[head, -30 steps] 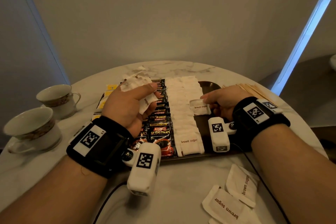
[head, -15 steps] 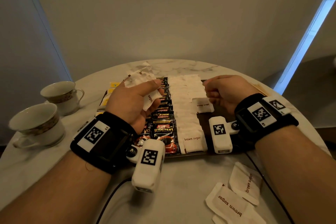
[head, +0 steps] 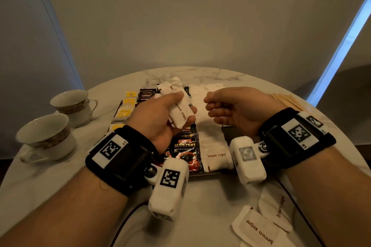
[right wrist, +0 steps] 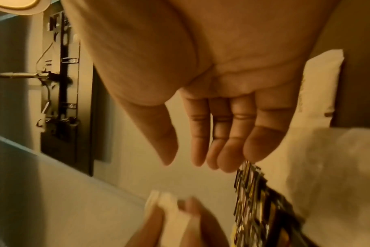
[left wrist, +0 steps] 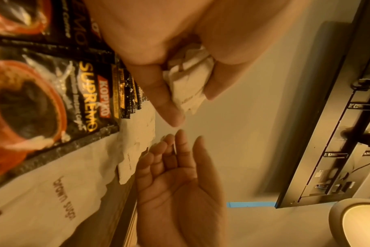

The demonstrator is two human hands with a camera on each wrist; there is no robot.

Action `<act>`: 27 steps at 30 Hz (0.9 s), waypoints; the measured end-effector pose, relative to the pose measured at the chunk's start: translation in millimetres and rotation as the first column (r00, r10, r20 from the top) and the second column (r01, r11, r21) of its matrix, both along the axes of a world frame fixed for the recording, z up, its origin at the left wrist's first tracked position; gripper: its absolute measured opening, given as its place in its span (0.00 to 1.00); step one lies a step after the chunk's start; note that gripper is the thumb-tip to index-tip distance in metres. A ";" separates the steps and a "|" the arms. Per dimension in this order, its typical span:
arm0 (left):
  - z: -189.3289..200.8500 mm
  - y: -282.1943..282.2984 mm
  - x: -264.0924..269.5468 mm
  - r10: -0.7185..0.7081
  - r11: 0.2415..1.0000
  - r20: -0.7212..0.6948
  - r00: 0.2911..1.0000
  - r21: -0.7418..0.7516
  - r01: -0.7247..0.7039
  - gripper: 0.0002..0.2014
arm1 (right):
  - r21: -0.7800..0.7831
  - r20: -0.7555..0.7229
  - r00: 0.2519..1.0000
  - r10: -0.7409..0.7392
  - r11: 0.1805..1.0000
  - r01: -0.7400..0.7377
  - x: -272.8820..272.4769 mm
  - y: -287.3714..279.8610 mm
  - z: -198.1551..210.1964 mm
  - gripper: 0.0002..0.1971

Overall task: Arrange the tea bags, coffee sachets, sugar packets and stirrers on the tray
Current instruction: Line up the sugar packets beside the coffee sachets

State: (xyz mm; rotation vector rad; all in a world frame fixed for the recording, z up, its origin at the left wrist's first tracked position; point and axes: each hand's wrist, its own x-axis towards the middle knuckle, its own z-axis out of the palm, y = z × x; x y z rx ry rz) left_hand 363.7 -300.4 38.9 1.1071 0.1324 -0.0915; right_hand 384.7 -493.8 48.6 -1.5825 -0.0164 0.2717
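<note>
Sugar packets [head: 179, 109]: wad pinched in left hand [head: 160, 118] above tray [head: 225, 134]; right hand [head: 236, 109] beside, relaxed, empty. Risk: loose wad may spill, disturbing laid rows.

Glossy foil coffee sachets [head: 185, 151], marble table [head: 200, 75]

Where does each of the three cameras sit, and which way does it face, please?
Head: worn high, looking down at the tray; both forearms show.
Left wrist: looks along the left hand gripping sugar packets.
Right wrist: looks along the empty right hand.
Shared: each wrist view shows the other hand and the coffee sachets.
</note>
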 end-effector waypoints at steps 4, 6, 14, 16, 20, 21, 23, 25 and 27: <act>-1.7 0.2 -1.3 -0.010 1.000 0.046 0.999 0.022 0.009 0.05 | -0.159 0.078 0.979 0.188 0.972 -0.174 -15.0 19.6 -0.4 0.18; -0.6 0.5 -3.6 -0.027 1.000 0.056 0.998 0.014 0.027 0.12 | -0.233 0.143 0.975 0.170 0.963 -0.133 -17.4 27.4 -4.0 0.16; 1.7 0.6 -5.2 -0.119 0.993 0.076 0.990 0.019 0.118 0.19 | -0.244 0.324 0.943 0.076 0.970 0.006 -20.1 34.6 -6.3 0.16; 3.3 3.0 -3.6 -0.116 0.993 0.078 0.990 0.005 0.116 0.12 | -0.168 0.294 0.956 0.020 0.985 0.031 -19.0 31.8 -5.0 0.13; 3.8 7.1 -4.2 -0.133 0.991 0.120 0.984 0.049 0.128 0.04 | -0.005 0.261 0.965 -0.009 1.000 0.011 -18.8 27.6 -0.7 0.05; 3.8 7.2 -5.9 -0.142 0.987 0.135 0.981 0.087 0.131 0.06 | -0.013 0.283 0.959 -0.009 1.000 0.014 -19.2 27.4 0.2 0.05; 2.6 5.5 -8.1 -0.169 0.980 0.152 0.974 0.129 0.150 0.14 | -0.042 0.331 0.943 -0.028 0.998 0.044 -19.0 27.3 1.1 0.05; 0.7 3.7 -7.5 -0.149 0.982 0.147 0.978 0.138 0.129 0.17 | -0.029 0.359 0.930 -0.083 0.995 0.100 -17.9 27.6 1.9 0.06; 0.0 3.9 -5.8 -0.094 0.988 0.134 0.986 0.138 0.075 0.18 | 0.023 0.364 0.920 -0.146 0.989 0.147 -16.0 26.8 2.6 0.07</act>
